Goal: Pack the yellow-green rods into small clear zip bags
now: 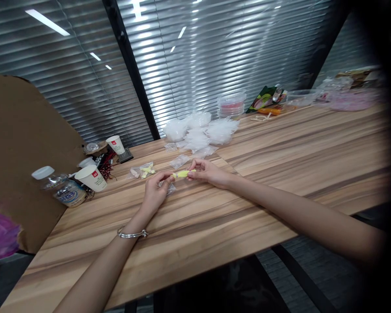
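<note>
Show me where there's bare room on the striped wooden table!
The table is bare between left forearm and right forearm, and beyond the right one. It's crowded around the white paper cups and translucent plastic bags.

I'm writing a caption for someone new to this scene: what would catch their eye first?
Probably the bright yellow piece held between the left hand and right hand above the table. Next, the pile of clear plastic bags beyond them, near the blinds.

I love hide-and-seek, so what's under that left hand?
Beside the left hand, part of a small clear bag shows on the wooden table. What else lies there is hidden: the hand covers it.
</note>
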Available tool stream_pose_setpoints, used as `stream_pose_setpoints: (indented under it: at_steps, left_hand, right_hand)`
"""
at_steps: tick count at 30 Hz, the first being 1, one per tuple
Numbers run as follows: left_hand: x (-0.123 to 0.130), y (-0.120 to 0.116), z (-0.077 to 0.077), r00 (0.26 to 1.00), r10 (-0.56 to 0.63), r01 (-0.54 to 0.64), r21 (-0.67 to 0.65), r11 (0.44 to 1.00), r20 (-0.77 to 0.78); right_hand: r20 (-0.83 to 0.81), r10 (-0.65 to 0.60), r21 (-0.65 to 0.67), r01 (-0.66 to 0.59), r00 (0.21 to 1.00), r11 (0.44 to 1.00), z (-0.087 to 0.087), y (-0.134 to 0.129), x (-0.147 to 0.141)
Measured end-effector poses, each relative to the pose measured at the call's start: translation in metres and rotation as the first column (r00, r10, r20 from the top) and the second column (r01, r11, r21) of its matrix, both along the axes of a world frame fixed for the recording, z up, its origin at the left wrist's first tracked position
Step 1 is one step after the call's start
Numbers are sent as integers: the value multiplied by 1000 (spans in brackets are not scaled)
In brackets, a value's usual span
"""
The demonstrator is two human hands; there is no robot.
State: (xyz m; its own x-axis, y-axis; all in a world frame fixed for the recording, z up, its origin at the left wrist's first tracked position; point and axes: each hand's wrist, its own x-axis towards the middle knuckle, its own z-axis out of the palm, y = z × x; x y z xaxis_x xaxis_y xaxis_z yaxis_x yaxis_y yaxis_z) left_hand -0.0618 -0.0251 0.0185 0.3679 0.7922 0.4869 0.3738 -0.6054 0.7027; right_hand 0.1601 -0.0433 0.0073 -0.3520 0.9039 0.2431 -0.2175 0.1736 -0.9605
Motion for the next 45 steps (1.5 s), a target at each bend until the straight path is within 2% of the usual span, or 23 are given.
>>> stream_pose_setpoints:
  at_steps: [7,12,19,23,28,31,33,36,38,41,45]
  left_hand:
    - [3,1,-3,1000,13,-13,-46,999,-1]
    - [1,0,0,999,19,-17,61,998,-37]
    - [0,-4,5,995,41,-28,134,991,-89]
    - [0,-1,2,995,39,-30,94,995,-92]
    - [3,0,1,993,19,-19,-1,1000,-118]
    - [2,0,2,992,78,-80,-14,997,-97]
    - [-1,4,1,988,143,-144,-13,990,-61]
    - [-8,16,-6,974,223,-222,18,975,-45]
    - [-11,24,-13,967,243,-244,-12,970,-75]
    - [-12,30,-20,968,220,-228,-56,972,-122]
    - [-10,26,-19,970,192,-200,-40,979,-149]
  right_hand:
    - [39,-59,49,58,997,997,-2,2,1]
    - [73,-50,49,46,996,998,0,1,-1]
    - [59,-3,37,1,998,999,0,0,-1]
    - [74,-23,52,19,997,998,-1,1,-1]
    - [99,-105,32,102,990,994,0,3,2]
    - [117,-122,-14,124,986,992,1,2,3]
    - [141,-59,-23,62,988,998,3,0,4]
    - [205,45,42,-55,978,998,2,-2,1]
    - [274,55,110,-88,960,990,0,-2,-2]
    - [351,17,179,-85,936,980,-5,0,-6]
    - [372,-87,235,-3,924,972,-11,4,-6]
